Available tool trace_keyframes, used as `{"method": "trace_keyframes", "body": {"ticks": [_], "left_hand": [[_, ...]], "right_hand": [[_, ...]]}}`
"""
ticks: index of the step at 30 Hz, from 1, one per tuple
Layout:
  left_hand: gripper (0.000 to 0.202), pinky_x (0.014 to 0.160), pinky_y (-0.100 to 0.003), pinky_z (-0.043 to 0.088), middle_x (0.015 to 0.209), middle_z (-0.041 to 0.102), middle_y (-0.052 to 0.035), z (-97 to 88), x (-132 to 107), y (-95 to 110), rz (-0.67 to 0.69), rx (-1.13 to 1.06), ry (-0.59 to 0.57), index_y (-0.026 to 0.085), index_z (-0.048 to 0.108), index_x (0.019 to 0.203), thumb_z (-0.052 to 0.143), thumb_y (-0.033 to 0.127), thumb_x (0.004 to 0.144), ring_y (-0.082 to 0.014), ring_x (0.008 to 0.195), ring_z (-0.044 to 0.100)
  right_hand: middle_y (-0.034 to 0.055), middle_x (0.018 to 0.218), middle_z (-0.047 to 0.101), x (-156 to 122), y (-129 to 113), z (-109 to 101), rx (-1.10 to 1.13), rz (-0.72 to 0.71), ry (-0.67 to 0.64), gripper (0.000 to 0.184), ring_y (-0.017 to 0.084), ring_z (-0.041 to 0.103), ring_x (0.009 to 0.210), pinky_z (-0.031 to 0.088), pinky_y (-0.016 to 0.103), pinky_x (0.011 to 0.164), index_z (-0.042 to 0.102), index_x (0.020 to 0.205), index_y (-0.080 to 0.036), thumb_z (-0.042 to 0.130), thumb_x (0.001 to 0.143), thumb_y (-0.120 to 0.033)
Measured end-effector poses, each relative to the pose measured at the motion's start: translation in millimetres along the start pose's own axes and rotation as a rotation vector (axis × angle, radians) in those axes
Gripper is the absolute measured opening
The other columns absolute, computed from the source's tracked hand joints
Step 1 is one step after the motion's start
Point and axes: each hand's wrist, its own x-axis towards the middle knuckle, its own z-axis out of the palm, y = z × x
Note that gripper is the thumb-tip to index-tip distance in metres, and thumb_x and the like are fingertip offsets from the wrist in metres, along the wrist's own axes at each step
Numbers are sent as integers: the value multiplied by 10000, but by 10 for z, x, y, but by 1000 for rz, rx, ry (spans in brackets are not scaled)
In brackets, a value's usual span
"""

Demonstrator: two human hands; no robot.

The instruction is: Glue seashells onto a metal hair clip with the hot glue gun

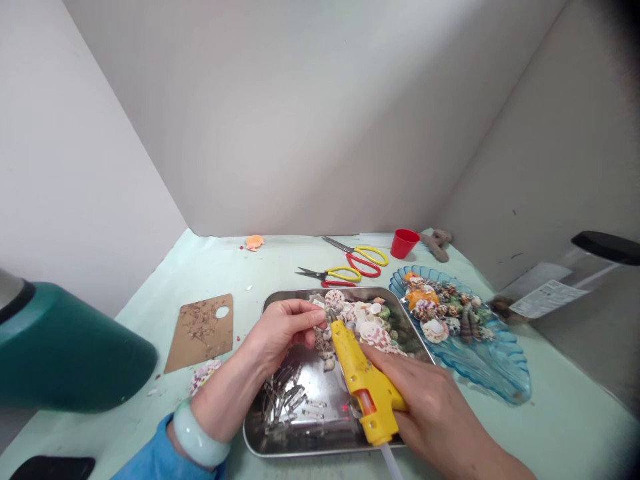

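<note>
My right hand (435,413) grips a yellow glue gun (363,380) over a steel tray (330,448), its nozzle pointing up-left toward my left hand. My left hand (283,330) is pinched shut on a small pale piece I cannot make out, held right at the nozzle tip. Inside the tray lie several patterned seashells (373,327) at the far end and several metal hair clips (287,400) nearer me. A pale green bangle (197,440) sits on my left wrist above a blue sleeve.
A blue shell-shaped glass dish (500,373) with more shells stands to the right. Two scissors (350,263), a red cup (404,243) and an orange shell (254,242) lie at the back. A brown card (200,330) lies left; a dark green object (70,360) sits at far left.
</note>
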Motion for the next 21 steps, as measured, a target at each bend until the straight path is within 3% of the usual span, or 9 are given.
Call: {"method": "trace_keyframes", "body": {"ticks": [12, 21], "left_hand": [[217, 431, -156, 408, 610, 656, -5, 7, -7, 4, 7, -5, 1, 105, 650, 680, 799, 247, 610, -23, 384, 483], [221, 430, -158, 411, 595, 649, -5, -1, 10, 14, 4, -15, -8, 99, 648, 677, 800, 245, 609, -26, 383, 484]], "right_hand": [[113, 1054, 703, -3, -8, -15, -48, 44, 28, 502, 213, 688, 895, 568, 313, 727, 551, 1183, -122, 416, 703, -63], [131, 981, 714, -6, -1, -10, -19, -21, -22, 478, 226, 690, 826, 573, 345, 682, 527, 1186, -99, 430, 720, -60]]}}
